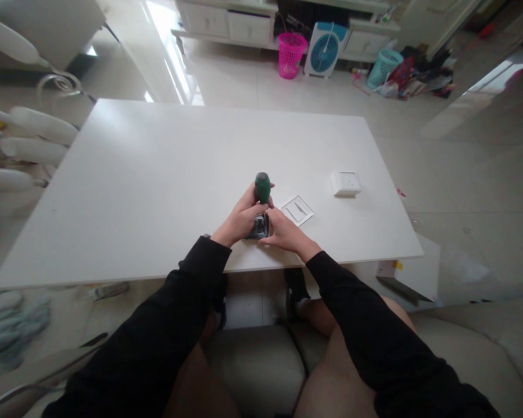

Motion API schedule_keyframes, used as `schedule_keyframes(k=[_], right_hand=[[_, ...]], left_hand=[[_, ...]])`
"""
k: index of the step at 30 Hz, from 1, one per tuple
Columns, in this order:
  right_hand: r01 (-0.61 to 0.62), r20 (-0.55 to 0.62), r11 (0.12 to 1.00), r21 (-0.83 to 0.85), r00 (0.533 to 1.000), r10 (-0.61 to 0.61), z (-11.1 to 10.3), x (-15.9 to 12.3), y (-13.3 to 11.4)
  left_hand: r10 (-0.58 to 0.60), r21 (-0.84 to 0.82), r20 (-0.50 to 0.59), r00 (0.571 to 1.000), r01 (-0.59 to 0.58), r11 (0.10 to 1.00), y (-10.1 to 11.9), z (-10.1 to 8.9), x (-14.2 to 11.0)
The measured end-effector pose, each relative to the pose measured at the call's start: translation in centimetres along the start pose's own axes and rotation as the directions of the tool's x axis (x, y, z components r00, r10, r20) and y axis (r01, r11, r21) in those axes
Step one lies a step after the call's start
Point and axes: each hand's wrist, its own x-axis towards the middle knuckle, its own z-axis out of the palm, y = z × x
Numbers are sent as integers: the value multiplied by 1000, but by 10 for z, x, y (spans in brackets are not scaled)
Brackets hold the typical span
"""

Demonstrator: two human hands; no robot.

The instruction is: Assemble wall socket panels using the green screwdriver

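Observation:
My left hand (240,217) is closed around a green-handled screwdriver (262,188), which stands upright near the table's front edge. Its shaft and tip are hidden behind the fingers. Directly below lies a small dark socket module (258,228), its black back facing up. My right hand (286,232) grips the module's right side between thumb and fingers. Just beyond that hand, a square white cover frame (297,210) lies flat, with a slim dark mark or piece inside it. Farther right sits a white wall socket on a box (346,183).
The white table (165,174) ends close in front of my legs. White chairs (39,125) stand along its left side. Across the floor are a pink basket (290,55), a blue fan (325,51) and a teal basket (383,67) beside a cluttered heap.

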Motion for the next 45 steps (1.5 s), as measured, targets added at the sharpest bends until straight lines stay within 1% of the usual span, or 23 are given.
schedule_keyframes(k=[3,7,10,12,14,17,19,23,26,29,32,35,37,42,45], right_hand=[[0,-7,1000,-5,1000,0,0,1,-1],[-3,7,1000,-9,1000,3,0,2,-1],[26,1,1000,14,1000,-26,0,1,1],[19,0,1000,12,1000,-19,0,1,2],[5,2,1000,0,1000,-5,0,1,2],[13,5,1000,-11,1000,-13,0,1,3],[19,6,1000,-17,1000,-19,0,1,2],[7,9,1000,-21,1000,-7,-1,1,1],[-11,18,999,-32,1000,11,-1,1,1],[2,21,1000,-27,1000,-1,0,1,3],[16,11,1000,-25,1000,-16,1,2,5],[29,11,999,-22,1000,-29,2,3,6],[39,14,999,-8,999,-38,2,3,6],[28,17,1000,-14,999,-28,2,3,5],[22,8,1000,-15,1000,-21,2,3,6]], left_hand=[[-15,-95,-4,1000,14,995,-6,5,-1],[-9,-130,-10,1000,7,992,-15,9,2],[6,-118,-39,999,-11,993,-8,11,5],[16,-120,-64,998,-24,992,1,12,5],[3,-126,-87,996,-14,992,11,14,4],[-4,-137,-123,992,-13,990,18,17,2],[5,-151,-131,991,-25,988,19,18,2],[10,-146,-98,995,-25,989,21,17,5],[10,-132,-101,995,-23,991,24,17,6],[1,-146,-108,994,-17,989,25,18,6],[34,-185,-108,994,-53,981,22,20,5],[61,-175,-76,995,-73,982,21,19,6],[67,-176,-78,995,-80,981,22,19,7],[22,-278,-80,997,-43,960,23,20,7],[30,-327,-106,994,-63,943,22,22,7]])
